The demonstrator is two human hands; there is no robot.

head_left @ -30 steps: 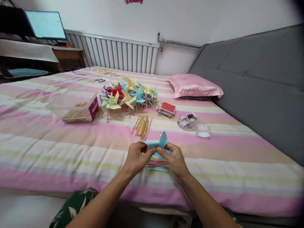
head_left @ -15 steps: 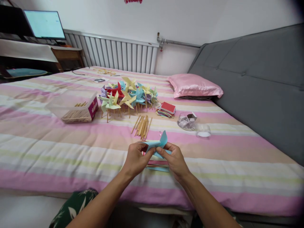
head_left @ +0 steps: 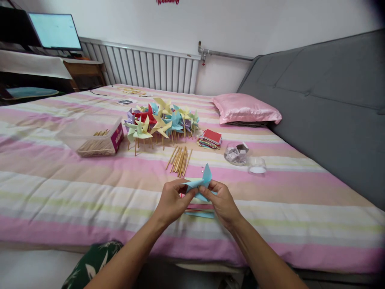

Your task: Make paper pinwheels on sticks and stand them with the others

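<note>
Both my hands meet over the near edge of the striped bed (head_left: 60,192) and pinch a folded light blue paper (head_left: 201,182). My left hand (head_left: 173,200) grips its left side with fingers curled. My right hand (head_left: 221,202) grips its right side; one blue point sticks up above the fingers. Under my hands lie a few more coloured paper sheets (head_left: 200,212), flat on the bed.
Beyond my hands lie loose wooden sticks (head_left: 179,156), a heap of finished paper pinwheels (head_left: 161,120), a stack of paper squares (head_left: 211,139), a clear box of sticks (head_left: 96,138), a clear round tub (head_left: 236,153) and its lid (head_left: 258,165). A pink pillow (head_left: 246,109) and grey sofa back (head_left: 325,100) are to the right.
Both hands keep hold of the blue paper; they shift only slightly, and the view drifts a little.
</note>
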